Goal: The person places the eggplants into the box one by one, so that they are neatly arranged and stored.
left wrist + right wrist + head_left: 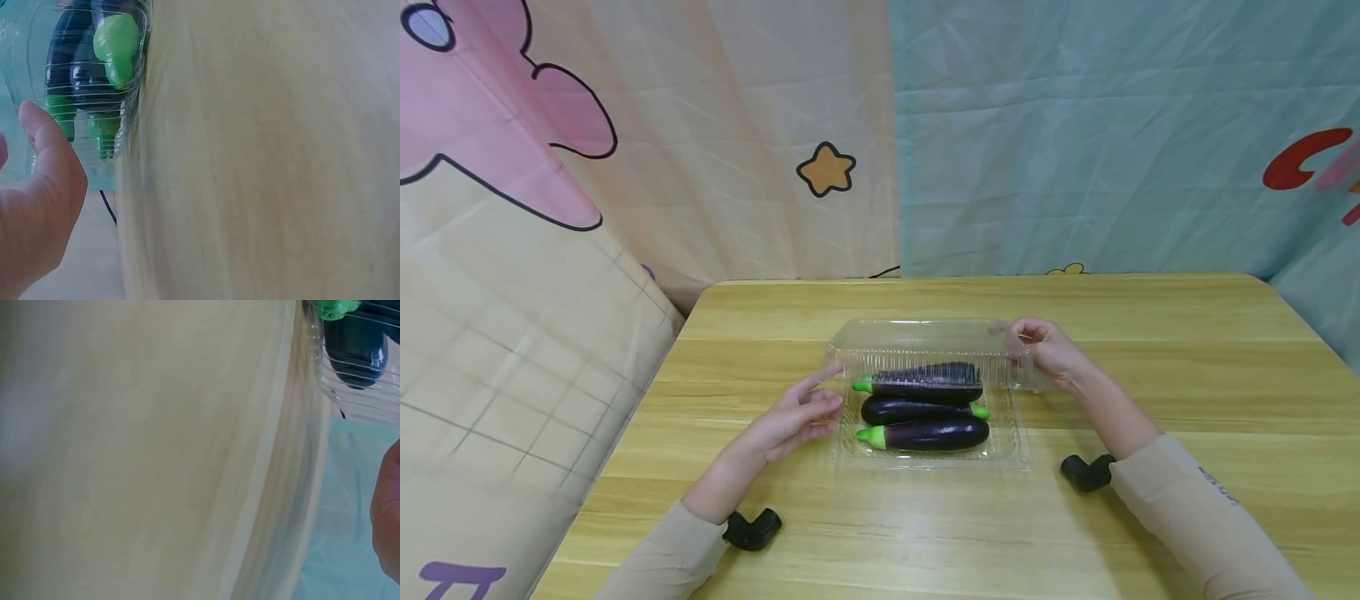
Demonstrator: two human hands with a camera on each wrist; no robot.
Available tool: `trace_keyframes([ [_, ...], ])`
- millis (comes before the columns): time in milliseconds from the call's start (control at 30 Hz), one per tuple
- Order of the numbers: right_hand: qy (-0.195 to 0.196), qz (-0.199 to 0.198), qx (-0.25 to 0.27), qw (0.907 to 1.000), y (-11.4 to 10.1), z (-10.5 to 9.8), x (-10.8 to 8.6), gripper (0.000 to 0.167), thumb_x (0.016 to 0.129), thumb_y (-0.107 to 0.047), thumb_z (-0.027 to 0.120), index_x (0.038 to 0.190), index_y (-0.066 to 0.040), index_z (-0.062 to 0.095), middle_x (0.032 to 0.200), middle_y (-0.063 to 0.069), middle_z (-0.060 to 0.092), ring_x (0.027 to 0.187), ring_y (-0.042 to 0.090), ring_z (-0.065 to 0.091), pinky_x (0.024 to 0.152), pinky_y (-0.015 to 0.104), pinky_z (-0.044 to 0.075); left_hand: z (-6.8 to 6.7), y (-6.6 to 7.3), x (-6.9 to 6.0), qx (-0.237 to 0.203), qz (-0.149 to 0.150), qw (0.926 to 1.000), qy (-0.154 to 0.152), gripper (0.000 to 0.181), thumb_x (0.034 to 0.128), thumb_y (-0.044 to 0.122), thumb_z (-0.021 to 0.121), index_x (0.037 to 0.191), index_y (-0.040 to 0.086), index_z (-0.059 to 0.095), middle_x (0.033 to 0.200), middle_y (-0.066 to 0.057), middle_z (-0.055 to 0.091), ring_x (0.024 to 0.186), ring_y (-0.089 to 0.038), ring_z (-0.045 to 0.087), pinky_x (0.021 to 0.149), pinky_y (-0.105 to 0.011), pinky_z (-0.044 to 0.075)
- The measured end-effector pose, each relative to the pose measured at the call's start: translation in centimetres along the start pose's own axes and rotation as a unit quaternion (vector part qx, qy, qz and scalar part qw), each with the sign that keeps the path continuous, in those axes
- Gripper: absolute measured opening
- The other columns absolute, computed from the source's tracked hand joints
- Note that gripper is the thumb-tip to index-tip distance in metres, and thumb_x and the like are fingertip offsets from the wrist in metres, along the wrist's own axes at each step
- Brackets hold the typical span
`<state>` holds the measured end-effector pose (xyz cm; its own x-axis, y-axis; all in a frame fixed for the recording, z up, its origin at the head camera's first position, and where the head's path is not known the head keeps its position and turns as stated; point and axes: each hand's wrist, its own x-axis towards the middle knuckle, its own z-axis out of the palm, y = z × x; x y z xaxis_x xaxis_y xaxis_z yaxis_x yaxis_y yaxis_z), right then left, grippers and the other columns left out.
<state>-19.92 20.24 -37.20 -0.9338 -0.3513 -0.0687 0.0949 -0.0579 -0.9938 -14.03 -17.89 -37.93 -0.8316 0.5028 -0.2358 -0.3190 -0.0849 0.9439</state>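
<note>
A clear plastic clamshell box [925, 460] lies on the table with its lid [925, 337] raised and tilted over the back. Inside rest three eggplants: one in front [936, 433], one in the middle [917, 410] and one at the back [925, 387], partly seen through the lid. My right hand [1051, 350] pinches the lid's right end; its fingertips are partly hidden. At the box's left side is my left hand [797, 414], fingers extended, index fingertip at the lid's left end. In the left wrist view its thumb [50, 140] stands beside the ribbed wall.
The wooden table [1150, 358] reaches back to a printed curtain [1075, 167], with another curtain on the left. Black wrist mounts [752, 529] sit at both sleeves, low over the table.
</note>
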Motion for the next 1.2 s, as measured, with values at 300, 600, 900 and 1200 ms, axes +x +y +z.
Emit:
trace_keyframes([
  [300, -0.025, -0.028, -0.078, 0.9962, 0.1, -0.4, 0.1, 0.031, 0.080, 0.018, 0.045, 0.067, -0.007, 0.058, 0.124, 0.016, 0.051, 0.101, 0.020, 0.054, 0.078, 0.024, 0.048, 0.3, 0.7, 0.0, 0.013, -0.026, 0.9994, 0.017, 0.061, 0.1004, 0.041, 0.030, 0.149, 0.008, 0.015, 0.114, -0.016, 0.044, 0.084, -0.013, 0.051, 0.072, -0.020, 0.049],
  [600, -0.036, -0.043, -0.146, 0.9877, 0.3, -0.8, 0.1, 0.032, 0.084, 0.014, 0.048, 0.066, -0.009, 0.061, 0.125, 0.015, 0.052, 0.117, 0.028, 0.045, 0.083, 0.027, 0.047, 0.2, 1.0, -0.2, 0.000, -0.031, 0.9995, 0.010, 0.066, 0.0989, 0.040, 0.037, 0.149, 0.005, 0.012, 0.123, -0.015, 0.042, 0.096, -0.018, 0.052, 0.079, -0.026, 0.048],
  [900, -0.031, -0.033, -0.136, 0.9897, 0.3, -1.0, 0.1, 0.028, 0.084, 0.010, 0.056, 0.069, -0.012, 0.062, 0.131, 0.023, 0.048, 0.112, 0.014, 0.049, 0.083, 0.023, 0.049, 0.1, 0.5, -0.1, -0.009, -0.029, 0.9994, 0.016, 0.062, 0.0960, 0.013, 0.047, 0.148, 0.006, 0.015, 0.101, -0.002, 0.055, 0.085, -0.012, 0.056, 0.071, -0.022, 0.048],
  [1200, -0.032, -0.038, -0.105, 0.9932, 0.1, -1.2, 0.0, 0.026, 0.083, 0.012, 0.057, 0.078, -0.013, 0.062, 0.114, -0.004, 0.059, 0.095, 0.010, 0.060, 0.081, 0.023, 0.051, 0.0, 0.4, 0.1, 0.013, -0.024, 0.9995, 0.015, 0.062, 0.0954, 0.011, 0.047, 0.148, 0.009, 0.013, 0.103, -0.004, 0.051, 0.087, -0.012, 0.053, 0.073, -0.022, 0.048],
])
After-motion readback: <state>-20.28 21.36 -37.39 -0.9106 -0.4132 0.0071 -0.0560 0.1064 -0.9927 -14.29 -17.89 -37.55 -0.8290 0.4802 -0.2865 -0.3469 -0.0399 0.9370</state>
